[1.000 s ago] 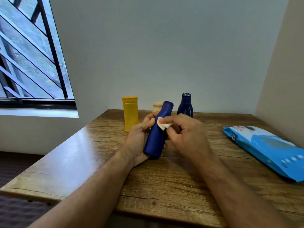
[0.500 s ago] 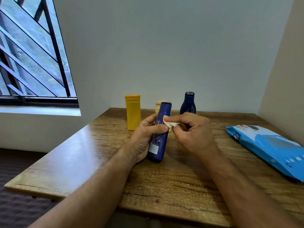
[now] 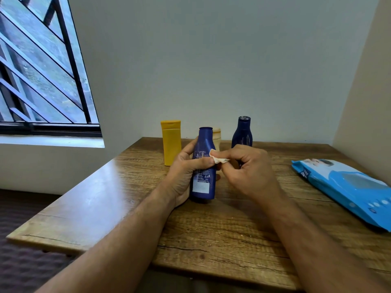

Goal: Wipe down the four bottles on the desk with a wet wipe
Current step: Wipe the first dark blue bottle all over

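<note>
Since 1 second ago blue bottle (image 3: 202,166) tipped upright; left hand (image 3: 183,172) grips it steady so right hand (image 3: 245,166), pinching wipe (image 3: 218,157), can rub its side.

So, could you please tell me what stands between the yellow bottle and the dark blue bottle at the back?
In the head view, a small beige bottle, partly hidden behind the held blue bottle.
</note>
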The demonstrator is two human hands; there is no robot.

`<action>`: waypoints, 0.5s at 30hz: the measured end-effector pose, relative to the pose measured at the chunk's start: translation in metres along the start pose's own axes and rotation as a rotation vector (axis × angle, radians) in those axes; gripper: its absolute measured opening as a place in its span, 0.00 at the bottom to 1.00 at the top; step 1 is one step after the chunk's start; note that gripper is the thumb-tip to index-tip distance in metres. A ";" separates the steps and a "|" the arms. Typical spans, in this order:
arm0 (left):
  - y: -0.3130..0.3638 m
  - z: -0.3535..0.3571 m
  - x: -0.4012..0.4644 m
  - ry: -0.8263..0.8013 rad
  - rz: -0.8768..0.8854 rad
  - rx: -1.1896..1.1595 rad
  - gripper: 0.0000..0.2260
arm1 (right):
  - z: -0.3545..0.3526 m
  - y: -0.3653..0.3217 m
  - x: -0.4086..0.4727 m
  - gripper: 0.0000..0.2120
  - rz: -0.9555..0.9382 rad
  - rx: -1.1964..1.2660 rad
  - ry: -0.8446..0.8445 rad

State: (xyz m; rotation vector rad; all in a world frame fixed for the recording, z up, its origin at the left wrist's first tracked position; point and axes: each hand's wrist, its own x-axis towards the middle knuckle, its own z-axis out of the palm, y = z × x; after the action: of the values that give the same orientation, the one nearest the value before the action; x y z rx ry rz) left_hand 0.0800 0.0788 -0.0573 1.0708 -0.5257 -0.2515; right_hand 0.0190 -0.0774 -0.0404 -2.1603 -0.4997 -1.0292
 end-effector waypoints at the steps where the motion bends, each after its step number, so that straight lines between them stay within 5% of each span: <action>1: 0.000 0.000 0.000 -0.010 0.002 -0.015 0.30 | 0.000 0.001 0.000 0.10 0.007 -0.008 -0.007; 9: 0.004 0.003 -0.003 0.002 -0.065 -0.104 0.18 | 0.003 -0.005 0.002 0.16 0.027 -0.007 0.033; 15: 0.007 0.001 -0.001 0.044 0.002 -0.173 0.19 | 0.003 -0.007 -0.004 0.11 0.042 -0.009 -0.290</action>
State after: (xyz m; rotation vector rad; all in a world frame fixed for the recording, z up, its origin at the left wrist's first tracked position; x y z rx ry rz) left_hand 0.0782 0.0814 -0.0511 0.9055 -0.4570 -0.2657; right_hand 0.0137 -0.0706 -0.0415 -2.3301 -0.5807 -0.6992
